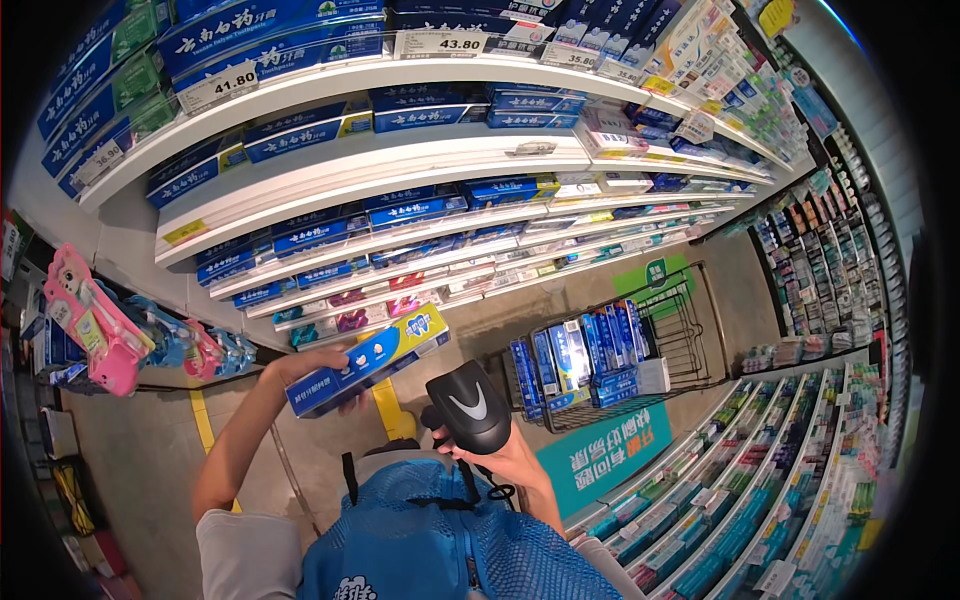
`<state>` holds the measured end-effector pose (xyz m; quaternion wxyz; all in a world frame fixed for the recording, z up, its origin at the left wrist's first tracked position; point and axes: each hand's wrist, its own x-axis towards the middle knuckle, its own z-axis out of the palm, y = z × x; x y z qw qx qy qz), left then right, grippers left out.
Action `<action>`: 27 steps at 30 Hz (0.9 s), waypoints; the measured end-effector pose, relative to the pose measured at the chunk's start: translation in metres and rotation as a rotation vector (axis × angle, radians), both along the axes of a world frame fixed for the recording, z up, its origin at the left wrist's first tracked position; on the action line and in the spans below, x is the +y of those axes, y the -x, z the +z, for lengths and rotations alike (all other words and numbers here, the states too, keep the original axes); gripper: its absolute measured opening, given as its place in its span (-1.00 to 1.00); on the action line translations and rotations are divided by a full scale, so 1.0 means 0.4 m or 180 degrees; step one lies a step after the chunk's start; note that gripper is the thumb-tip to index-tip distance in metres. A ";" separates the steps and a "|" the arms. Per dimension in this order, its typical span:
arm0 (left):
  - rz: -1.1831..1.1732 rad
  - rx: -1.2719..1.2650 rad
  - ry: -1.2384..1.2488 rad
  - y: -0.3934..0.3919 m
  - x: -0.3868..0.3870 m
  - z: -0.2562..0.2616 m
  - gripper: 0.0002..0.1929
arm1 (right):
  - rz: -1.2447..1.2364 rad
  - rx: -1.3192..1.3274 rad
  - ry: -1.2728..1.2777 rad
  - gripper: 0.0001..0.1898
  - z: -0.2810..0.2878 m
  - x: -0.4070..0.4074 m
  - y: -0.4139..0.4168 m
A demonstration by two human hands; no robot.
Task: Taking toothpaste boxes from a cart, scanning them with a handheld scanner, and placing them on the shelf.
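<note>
My left hand grips a long blue and yellow toothpaste box near its left end, with the box tilted up to the right. In my right hand is a black handheld barcode scanner, held just right of the box; its handle is partly hidden by its head. To the right of the scanner stands a wire shopping cart with many blue toothpaste boxes in its basket.
White shelves of boxed toothpaste rise in front, price tags along their edges. More stocked shelves stand at the lower right. Pink and blue packaged items hang at the left. A teal floor sign lies beside the cart.
</note>
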<state>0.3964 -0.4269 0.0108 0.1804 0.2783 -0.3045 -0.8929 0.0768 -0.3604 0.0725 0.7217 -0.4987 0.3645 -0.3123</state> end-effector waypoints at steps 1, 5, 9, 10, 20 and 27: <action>0.0144 0.0352 -0.0353 0.008 0.012 -0.033 -0.28 | -0.0041 -0.0029 -0.0077 -0.59 0.004 0.002 -0.001; 0.0484 0.1326 -0.1050 0.063 0.058 -0.104 -0.29 | -0.0143 -0.0270 -0.0439 -0.60 0.002 0.003 0.005; 0.0949 0.2308 -0.1020 0.163 0.092 -0.149 -0.26 | -0.0194 -0.0512 -0.0503 -0.59 -0.010 -0.003 0.006; 0.1128 0.2558 -0.0912 0.188 0.098 -0.148 -0.24 | -0.0225 -0.0695 -0.0607 -0.59 -0.010 -0.006 0.003; 0.0571 0.1354 -0.1036 0.153 0.132 -0.128 -0.34 | 0.0108 0.1055 0.0599 -0.56 0.009 -0.040 0.032; 0.0034 0.0343 -0.0970 0.105 0.180 -0.084 -0.40 | -0.1229 0.0811 0.0491 -0.43 0.023 -0.047 0.041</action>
